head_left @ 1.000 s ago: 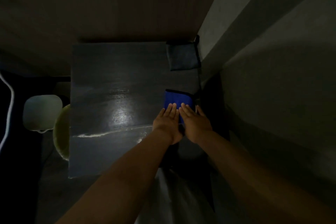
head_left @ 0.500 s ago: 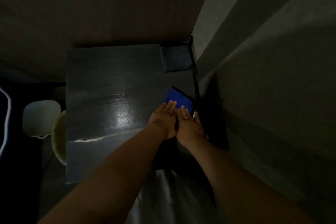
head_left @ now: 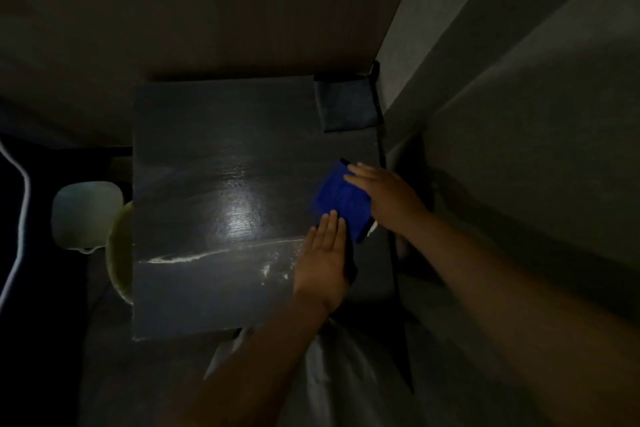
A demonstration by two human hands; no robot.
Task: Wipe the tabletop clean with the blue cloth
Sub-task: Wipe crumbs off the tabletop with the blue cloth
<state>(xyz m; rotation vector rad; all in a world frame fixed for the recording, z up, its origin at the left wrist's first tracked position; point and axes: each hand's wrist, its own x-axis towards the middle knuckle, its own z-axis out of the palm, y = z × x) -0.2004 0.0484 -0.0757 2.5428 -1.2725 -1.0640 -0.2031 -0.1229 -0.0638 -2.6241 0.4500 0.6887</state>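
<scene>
1. At the far left, a pale rounded-square object [head_left: 87, 214] sits off the table in the dark; what it is cannot be told.
2. Just beside the table's left edge, a pale yellow-green round rim [head_left: 119, 253] shows partly from under it.
3. The dark, glossy rectangular tabletop [head_left: 214, 156] carries a bright glare patch near its middle and a thin whitish streak [head_left: 207, 254] curving across its near half, with a few white specks near the streak's right end.
4. The left hand [head_left: 323, 258] lies flat and open, fingers together, palm down on the table; its fingertips touch the near edge of the cloth, gripping nothing.
5. The folded bright blue cloth [head_left: 341, 201] rests on the right part of the tabletop, turned at an angle.
6. A folded dark grey-blue cloth [head_left: 346, 106] lies at the far right corner.
7. The right hand [head_left: 388, 196] is open and flat, fingers extended, pressing on the blue cloth's right side without closing around it.
</scene>
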